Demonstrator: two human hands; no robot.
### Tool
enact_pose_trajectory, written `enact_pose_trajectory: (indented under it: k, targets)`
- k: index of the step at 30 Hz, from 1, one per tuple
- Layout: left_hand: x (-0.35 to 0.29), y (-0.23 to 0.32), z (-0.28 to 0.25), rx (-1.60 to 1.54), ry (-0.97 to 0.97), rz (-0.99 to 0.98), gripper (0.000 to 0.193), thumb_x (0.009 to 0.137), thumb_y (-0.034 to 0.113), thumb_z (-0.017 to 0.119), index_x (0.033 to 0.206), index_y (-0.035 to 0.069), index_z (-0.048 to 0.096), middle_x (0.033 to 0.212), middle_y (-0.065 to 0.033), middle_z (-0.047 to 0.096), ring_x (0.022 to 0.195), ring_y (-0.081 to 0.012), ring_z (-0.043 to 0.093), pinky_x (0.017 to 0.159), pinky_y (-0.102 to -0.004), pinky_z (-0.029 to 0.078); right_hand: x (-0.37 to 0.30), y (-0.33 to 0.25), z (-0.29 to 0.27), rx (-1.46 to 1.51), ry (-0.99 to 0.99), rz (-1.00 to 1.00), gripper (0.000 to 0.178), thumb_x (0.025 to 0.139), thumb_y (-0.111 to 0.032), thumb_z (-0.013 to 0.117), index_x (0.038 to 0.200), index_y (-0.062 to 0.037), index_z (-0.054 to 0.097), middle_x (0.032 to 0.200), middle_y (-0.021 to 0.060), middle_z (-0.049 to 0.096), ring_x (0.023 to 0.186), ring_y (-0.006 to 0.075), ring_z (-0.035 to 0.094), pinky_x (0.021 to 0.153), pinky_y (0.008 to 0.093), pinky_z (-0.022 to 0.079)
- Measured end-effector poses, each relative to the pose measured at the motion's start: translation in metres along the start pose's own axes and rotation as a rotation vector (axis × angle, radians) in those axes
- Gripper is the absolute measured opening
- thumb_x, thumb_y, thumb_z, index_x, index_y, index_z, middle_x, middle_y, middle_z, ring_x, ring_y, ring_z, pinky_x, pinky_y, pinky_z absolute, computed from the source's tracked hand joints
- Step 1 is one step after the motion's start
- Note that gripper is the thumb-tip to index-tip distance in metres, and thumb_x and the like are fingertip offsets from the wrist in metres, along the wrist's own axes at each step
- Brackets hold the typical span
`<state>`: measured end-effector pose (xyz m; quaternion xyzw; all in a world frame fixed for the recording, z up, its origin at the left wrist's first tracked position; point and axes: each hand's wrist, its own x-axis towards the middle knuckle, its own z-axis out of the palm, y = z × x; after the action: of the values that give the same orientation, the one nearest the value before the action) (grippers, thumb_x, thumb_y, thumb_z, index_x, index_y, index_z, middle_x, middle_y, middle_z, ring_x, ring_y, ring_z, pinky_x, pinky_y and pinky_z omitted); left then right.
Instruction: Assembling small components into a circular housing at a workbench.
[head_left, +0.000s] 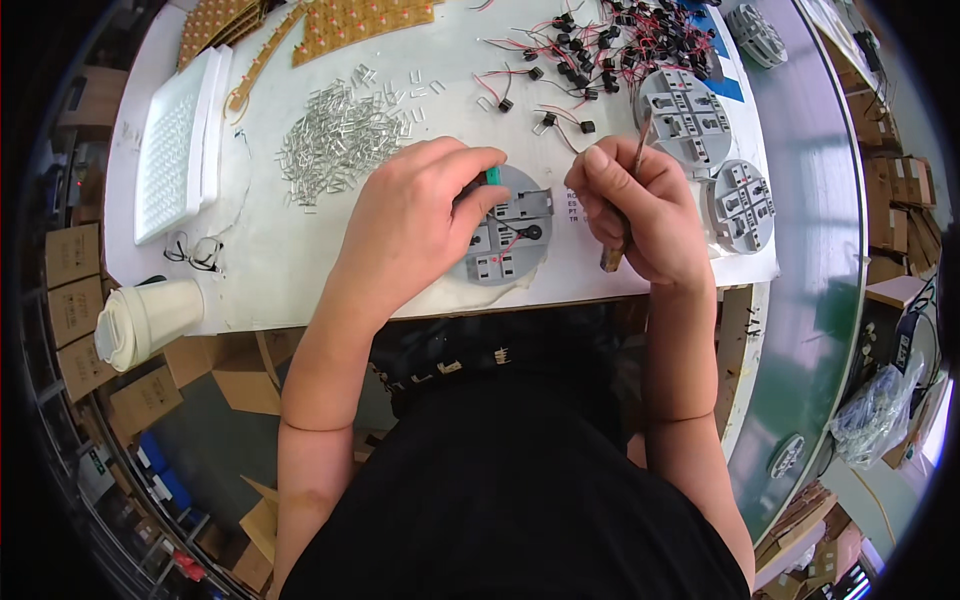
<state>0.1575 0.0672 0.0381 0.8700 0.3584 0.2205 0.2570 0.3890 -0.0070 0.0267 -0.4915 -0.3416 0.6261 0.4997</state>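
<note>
My left hand (415,215) is over a round grey plastic housing (500,268) on the table, partly hiding it. Its thumb and forefinger close on a small green piece (492,176) at the housing's upper part. In the housing sit slotted compartments, a round black part (531,232) and a bit of red wire. To the right, my right hand (640,205) is closed round a slim brown, worn-looking tool (612,258). Its thin tip points up past the fingers and its blunt end sticks out below; the exact kind cannot be made out.
A pile of U-shaped metal clips (335,140) lies left of the housing. Black parts with red and black wires (590,60) are heaped at the back. More grey housings (690,120) stand at right. At left are a white tray (175,150), glasses (195,252) and a lidded cup (150,318).
</note>
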Motion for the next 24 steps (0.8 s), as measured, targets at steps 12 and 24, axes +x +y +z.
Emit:
enact_pose_trajectory:
  k: [12,24]
  targets:
    - [0.055,0.120,0.021,0.491,-0.307,-0.017,0.087,0.071,0.038,0.096,0.146,0.010,0.061,0.124,-0.0151,0.062,0.105,-0.0331,0.068,0.086,-0.0429,0.058,-0.012,-0.023,-0.076,0.382,-0.048,-0.104,0.076,0.116,-0.061,0.026,0.104,0.0015,0.067,0.072,0.0059,0.059,0.059,0.0125,0.047,0.059,0.0272,0.041]
    - [-0.055,0.051,0.025,-0.001,0.255,0.105,0.103,0.063,0.021,0.103,0.151,0.007,0.052,0.140,-0.0191,0.053,0.121,-0.0341,0.064,0.103,-0.0480,0.055,-0.043,-0.048,-0.014,-0.593,-0.031,-0.345,0.038,0.111,-0.028,0.062,0.089,0.0013,0.065,0.079,0.0097,0.066,0.069,0.0227,0.062,0.065,0.0365,0.048]
